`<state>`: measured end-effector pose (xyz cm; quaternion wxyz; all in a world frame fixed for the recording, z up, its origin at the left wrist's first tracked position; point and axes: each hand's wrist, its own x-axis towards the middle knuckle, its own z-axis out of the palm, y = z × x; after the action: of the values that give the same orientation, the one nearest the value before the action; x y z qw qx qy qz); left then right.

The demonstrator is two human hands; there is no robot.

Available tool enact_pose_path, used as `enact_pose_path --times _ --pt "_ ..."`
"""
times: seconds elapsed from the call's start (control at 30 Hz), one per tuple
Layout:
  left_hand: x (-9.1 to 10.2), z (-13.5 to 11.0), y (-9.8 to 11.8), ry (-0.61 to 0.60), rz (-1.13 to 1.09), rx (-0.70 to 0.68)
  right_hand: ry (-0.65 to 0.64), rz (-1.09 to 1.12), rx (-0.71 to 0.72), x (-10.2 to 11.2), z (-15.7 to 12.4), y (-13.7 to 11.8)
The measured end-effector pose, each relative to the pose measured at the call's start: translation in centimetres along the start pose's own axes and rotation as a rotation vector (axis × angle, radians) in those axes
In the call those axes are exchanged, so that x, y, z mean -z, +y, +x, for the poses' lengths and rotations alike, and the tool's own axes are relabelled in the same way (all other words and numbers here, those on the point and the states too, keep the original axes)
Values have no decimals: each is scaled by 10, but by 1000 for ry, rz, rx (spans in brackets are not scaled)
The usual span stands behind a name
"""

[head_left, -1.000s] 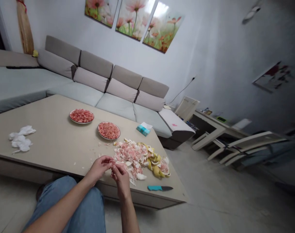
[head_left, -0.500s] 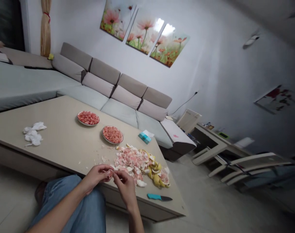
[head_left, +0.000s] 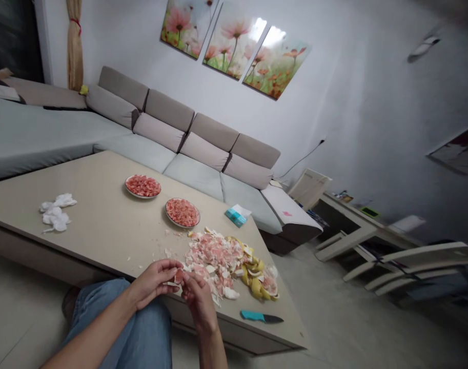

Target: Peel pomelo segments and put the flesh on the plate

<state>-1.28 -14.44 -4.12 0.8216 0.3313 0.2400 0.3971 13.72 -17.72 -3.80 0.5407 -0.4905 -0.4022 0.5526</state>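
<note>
My left hand (head_left: 154,281) and my right hand (head_left: 197,300) meet at the near edge of the beige table (head_left: 99,225), both pinching one small pink piece of fruit (head_left: 179,276) between the fingertips. Just beyond them lies a heap of pink and white fruit peelings (head_left: 212,257) with yellow rind (head_left: 257,271) on its right side. Two plates of peeled pink flesh stand farther back, one nearer (head_left: 182,212) and one farther left (head_left: 143,185).
A teal-handled knife (head_left: 261,318) lies near the table's front right corner. Crumpled white tissues (head_left: 56,212) sit at the left, a teal tissue pack (head_left: 237,215) at the far edge. A grey corner sofa (head_left: 187,154) stands behind; my jeans-clad knee (head_left: 126,328) is below.
The view has shifted a little; my hands stay together at the table edge, still working the small piece, now drawn slightly closer to me.
</note>
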Motion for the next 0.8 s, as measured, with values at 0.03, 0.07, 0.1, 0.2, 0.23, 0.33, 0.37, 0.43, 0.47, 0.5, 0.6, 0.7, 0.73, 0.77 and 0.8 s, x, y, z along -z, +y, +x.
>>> enact_pose_path --times 0.03,0.07,0.1,0.2,0.23,0.33,0.37,0.43,0.47,0.5,0.6,0.7,0.73,0.77,0.8 --pt "-1 1 1 23 23 -6 22 -62 54 -1 0 0" --pt "-2 2 1 49 52 -16 47 -135 110 -2 1 0" --pt "-3 3 0 79 89 -32 71 -207 163 -3 1 -1" --pt "-3 8 -4 146 234 -122 137 -355 264 -6 1 -1" --pt "-2 11 -7 165 286 -166 151 -381 280 -7 2 0" --pt "1 17 -13 238 384 -315 160 -423 320 -10 4 3" --pt "2 19 -14 264 404 -345 156 -429 330 -11 4 4" --pt "4 20 -13 270 438 -350 142 -425 333 -11 6 6" --pt "4 20 -12 251 453 -332 129 -414 325 -11 6 6" --pt "4 19 -10 223 464 -310 115 -397 311 -11 7 6" --pt "2 15 -4 146 441 -254 81 -334 263 -9 6 5" --pt "-3 11 0 124 379 -214 85 -279 229 -9 5 3" --pt "-4 10 1 125 365 -206 94 -256 218 -9 5 4" --pt "-6 10 1 129 355 -197 107 -229 206 -9 5 5" --pt "-7 10 1 135 347 -188 123 -197 193 -9 5 7"
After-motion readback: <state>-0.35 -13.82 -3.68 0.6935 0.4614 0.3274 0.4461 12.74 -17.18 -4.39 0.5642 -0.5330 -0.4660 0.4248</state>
